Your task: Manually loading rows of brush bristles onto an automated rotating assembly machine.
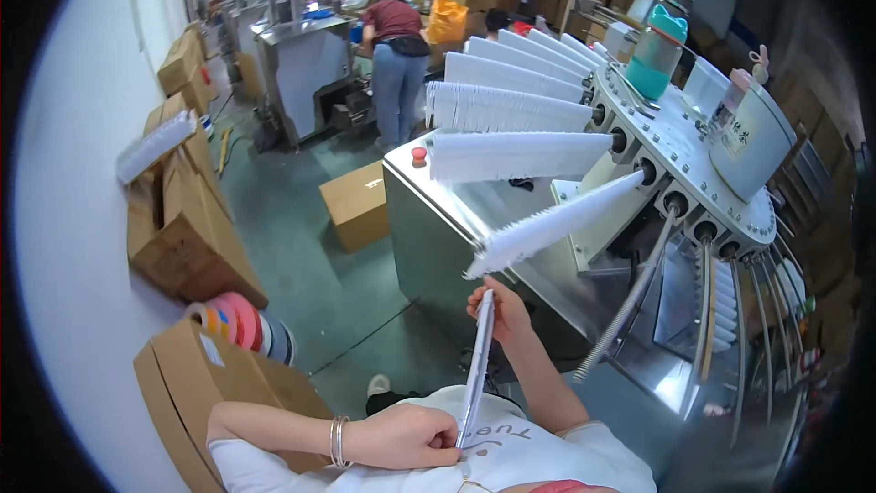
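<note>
A long, thin whitish strip (477,361) is held upright and slightly tilted in front of my chest. My left hand (415,436), with bangles at its wrist, pinches the lower end. My right hand (505,308) is closed round the upper end. Just above it hangs the free tip of a white frilly-edged sleeve (566,219), fitted on a rod of a round machine head (675,146). More such white sleeves (511,108) fan out from the head at its left. Bare rods, one a coiled spring (630,301), stick out toward me.
A metal cabinet (456,256) with a red button (419,155) supports the machine. A bottle (655,55) and white bucket (750,141) stand on its head. Cartons (205,237) line the left wall near coloured tape rolls (242,319). Another person (397,64) bends over equipment at the back.
</note>
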### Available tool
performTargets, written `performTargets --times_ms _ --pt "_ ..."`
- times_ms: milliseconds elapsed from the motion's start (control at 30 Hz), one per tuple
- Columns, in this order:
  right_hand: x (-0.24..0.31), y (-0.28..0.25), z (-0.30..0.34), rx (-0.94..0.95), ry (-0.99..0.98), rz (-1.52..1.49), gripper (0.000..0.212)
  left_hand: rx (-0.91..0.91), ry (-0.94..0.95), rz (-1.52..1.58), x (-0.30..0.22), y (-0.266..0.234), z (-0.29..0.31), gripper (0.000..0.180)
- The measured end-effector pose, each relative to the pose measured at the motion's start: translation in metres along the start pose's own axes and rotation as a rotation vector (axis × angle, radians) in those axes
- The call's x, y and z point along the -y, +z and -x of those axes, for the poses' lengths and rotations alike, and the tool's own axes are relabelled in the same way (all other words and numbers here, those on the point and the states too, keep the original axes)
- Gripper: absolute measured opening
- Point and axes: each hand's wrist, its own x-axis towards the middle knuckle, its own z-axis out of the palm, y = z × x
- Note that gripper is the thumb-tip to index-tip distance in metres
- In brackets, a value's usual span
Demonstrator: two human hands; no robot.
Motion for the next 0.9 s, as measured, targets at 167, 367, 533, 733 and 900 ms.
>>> performTargets --times_ms 167,367,533,733,900 --pt "-0.013 -0.008 0.012 -0.068 -0.255 -0.206 0.019 0.178 0.127 -0.06 0.036 -0.065 0.018 0.026" --pt "-0.037 0.013 0.042 -0.392 -0.447 -0.266 0.023 0.342 0.208 -0.064 0.062 -0.13 0.026 0.024" --pt "-0.053 0.021 0.064 -0.47 -0.582 -0.341 0.02 0.467 0.293 -0.063 0.074 -0.157 0.018 0.022" --pt "-0.059 0.023 0.071 -0.563 -0.649 -0.331 0.024 0.539 0.345 -0.067 0.081 -0.172 0.008 0.021" --pt "-0.057 0.022 0.077 -0.573 -0.689 -0.373 0.026 0.567 0.365 -0.075 0.084 -0.175 0.001 0.021"
